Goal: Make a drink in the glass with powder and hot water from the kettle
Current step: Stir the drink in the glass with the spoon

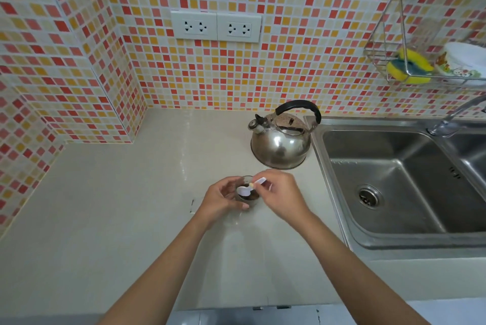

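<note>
Left hand (pixel 223 199) cups glass (pixel 247 194) on counter (pixel 131 219), steadying it; right hand (pixel 278 193) pinches white spoon (pixel 249 188) over brown powder inside, likely stirring. Kettle (pixel 281 140) stands behind, near sink (pixel 394 180).

A small clear glass (pixel 247 194) stands upright on the bench, dark brown contents at its bottom. A white plastic spoon (pixel 248 188) tilts into it. Far right of it sits a shiny steel kettle (pixel 281 140), black handle raised, spout pointing left.
</note>
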A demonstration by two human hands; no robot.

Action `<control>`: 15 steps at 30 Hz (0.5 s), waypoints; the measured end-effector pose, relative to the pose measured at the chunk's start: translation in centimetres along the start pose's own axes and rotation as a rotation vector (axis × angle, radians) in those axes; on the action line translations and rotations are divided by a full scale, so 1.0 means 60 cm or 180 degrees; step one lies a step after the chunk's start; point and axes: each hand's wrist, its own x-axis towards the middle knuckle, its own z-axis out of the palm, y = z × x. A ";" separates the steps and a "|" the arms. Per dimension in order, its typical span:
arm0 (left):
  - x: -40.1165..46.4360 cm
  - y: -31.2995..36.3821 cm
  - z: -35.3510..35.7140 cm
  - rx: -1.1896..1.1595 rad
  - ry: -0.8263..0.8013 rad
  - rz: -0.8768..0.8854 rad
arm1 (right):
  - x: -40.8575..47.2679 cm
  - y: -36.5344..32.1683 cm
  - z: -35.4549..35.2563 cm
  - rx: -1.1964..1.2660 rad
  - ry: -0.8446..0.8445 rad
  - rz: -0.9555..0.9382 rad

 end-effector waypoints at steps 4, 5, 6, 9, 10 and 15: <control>0.001 0.002 -0.002 0.0036 -0.0059 0.0011 | 0.017 0.015 0.022 -0.0643 -0.0307 -0.0202; 0.001 0.002 -0.002 0.0049 -0.0059 0.0005 | 0.019 0.018 0.024 -0.0736 -0.0333 -0.0171; 0.001 0.002 -0.002 0.0055 -0.0054 -0.0002 | 0.021 0.021 0.026 -0.0765 -0.0334 -0.0110; 0.003 0.000 -0.003 0.0066 -0.0030 -0.0006 | 0.022 0.026 0.030 -0.0511 -0.0268 0.0163; 0.002 0.001 -0.004 0.0077 -0.0037 -0.0002 | 0.023 0.026 0.030 -0.0349 -0.0265 0.0258; 0.000 0.006 -0.005 0.0092 -0.0090 0.0006 | 0.030 0.023 0.031 -0.0327 -0.0290 0.0237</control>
